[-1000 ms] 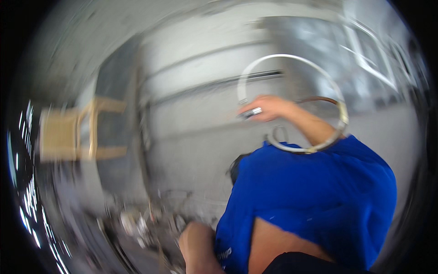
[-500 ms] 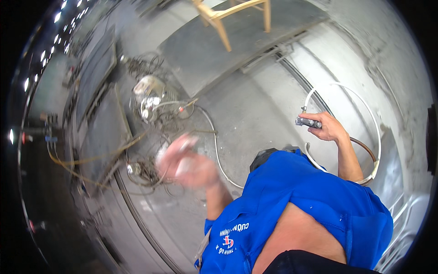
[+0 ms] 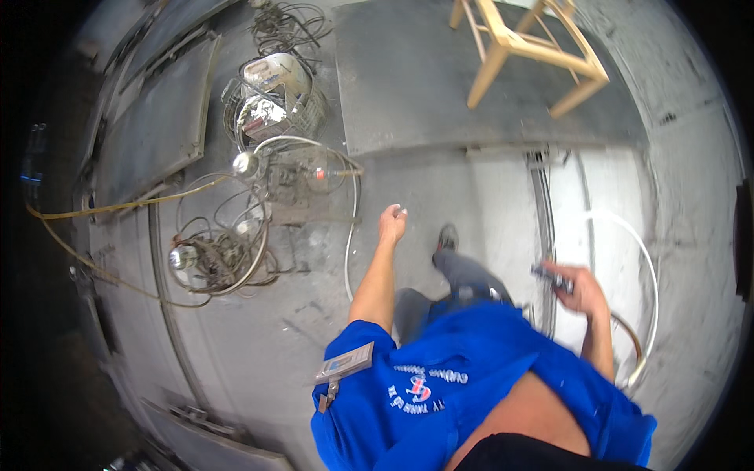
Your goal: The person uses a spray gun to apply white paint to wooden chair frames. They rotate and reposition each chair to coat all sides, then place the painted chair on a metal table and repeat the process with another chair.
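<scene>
My right hand (image 3: 583,292) is wrapped round a spray gun (image 3: 553,277) with a dark, metallic body, blurred by motion. A white hose (image 3: 653,275) loops out to the right of it, and a brown hose (image 3: 628,334) runs by my right forearm. My left hand (image 3: 392,224) is held out ahead over the grey floor, fingers curled in. Something whitish shows at its fingertips, too small to make out. A bare wooden chair frame (image 3: 542,49) stands beyond my hands on a dark flat platform (image 3: 400,94).
To the left stands a wire-caged container (image 3: 275,102) with a pale lid. Near it lie tangled hoses with metal pots (image 3: 184,257). A yellow hose (image 3: 126,207) stretches off left, and a floor rail (image 3: 542,204) runs ahead. Dark panels (image 3: 157,118) lie at the far left.
My view has turned, so the chair frame shows more fully and farther right. My left hand has swung forward, and my right hand with the spray gun sits lower. A foot now shows stepping ahead.
</scene>
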A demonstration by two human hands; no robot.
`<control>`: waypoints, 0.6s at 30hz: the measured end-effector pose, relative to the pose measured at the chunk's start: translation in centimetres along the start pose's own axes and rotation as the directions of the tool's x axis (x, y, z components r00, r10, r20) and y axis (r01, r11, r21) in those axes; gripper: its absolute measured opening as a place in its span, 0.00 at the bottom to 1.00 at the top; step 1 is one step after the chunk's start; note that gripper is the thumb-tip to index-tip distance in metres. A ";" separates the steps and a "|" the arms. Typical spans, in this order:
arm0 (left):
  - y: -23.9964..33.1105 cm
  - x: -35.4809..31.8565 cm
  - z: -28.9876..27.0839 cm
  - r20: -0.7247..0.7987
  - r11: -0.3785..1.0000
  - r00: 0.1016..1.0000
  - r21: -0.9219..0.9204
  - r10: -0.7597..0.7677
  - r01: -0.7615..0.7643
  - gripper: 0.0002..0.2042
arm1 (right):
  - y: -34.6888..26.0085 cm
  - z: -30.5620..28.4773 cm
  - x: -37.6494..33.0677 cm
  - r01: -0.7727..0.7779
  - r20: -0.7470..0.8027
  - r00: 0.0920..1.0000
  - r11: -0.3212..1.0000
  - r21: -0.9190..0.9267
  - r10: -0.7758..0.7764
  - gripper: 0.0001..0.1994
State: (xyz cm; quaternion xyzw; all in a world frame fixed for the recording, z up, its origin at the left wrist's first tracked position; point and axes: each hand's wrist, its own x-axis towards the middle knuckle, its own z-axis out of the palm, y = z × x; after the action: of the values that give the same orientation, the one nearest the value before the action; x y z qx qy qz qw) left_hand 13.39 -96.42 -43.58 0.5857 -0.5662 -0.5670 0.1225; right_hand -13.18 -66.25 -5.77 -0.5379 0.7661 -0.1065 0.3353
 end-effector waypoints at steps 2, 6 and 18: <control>-0.5 4.8 0.6 0.024 1.000 0.999 0.011 -0.030 0.029 0.30 | 1.5 -0.5 1.6 -0.030 0.114 0.993 0.998 -0.059 0.037 0.33; -1.5 16.1 2.0 0.034 0.660 0.823 -0.580 -0.567 0.478 0.46 | 2.4 -1.5 6.7 -0.097 0.272 0.954 0.988 -0.122 0.127 0.33; -13.1 30.6 2.1 -0.197 0.256 0.895 -0.962 -0.399 -0.098 0.31 | -3.6 3.7 13.5 -0.373 0.562 0.744 0.922 -0.099 0.362 0.26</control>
State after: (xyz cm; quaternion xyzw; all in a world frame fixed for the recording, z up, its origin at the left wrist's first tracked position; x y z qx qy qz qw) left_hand 9.91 -115.66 -70.67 0.5472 -0.0087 -0.6657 0.5072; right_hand -10.82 -79.04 -12.07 -0.3802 0.7199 0.1198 0.5682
